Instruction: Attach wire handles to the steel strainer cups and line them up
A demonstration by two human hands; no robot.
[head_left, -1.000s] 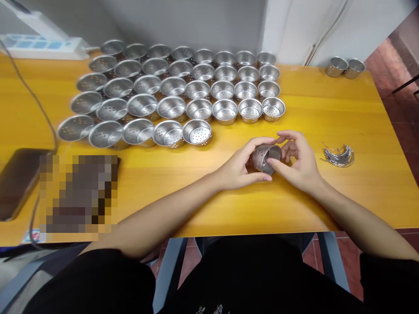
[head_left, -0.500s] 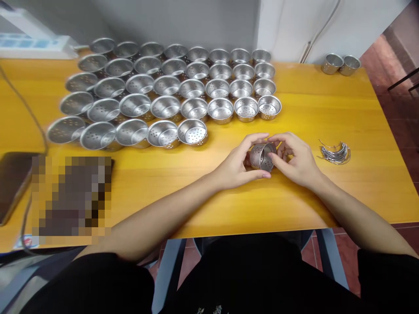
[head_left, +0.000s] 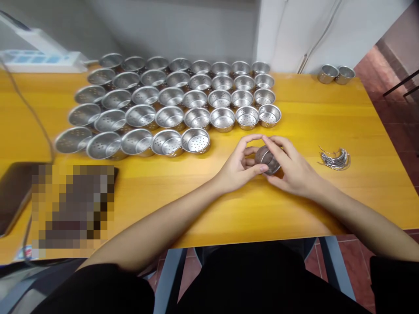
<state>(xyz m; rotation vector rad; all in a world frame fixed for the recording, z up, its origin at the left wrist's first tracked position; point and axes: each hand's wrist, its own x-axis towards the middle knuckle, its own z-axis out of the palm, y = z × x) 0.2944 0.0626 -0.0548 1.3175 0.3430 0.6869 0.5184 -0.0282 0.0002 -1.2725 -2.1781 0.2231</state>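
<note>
Cup (head_left: 269, 162) tipped, axis crosswise, mouth seemingly rightward; grip of left hand (head_left: 236, 169) and right hand (head_left: 294, 171) around it.

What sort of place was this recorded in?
Probably a small indoor workroom or bench-work corner: a wooden-topped table against a wall carries rows of perforated metal cups and, to the right, a small bundle of bent metal wires.
</note>
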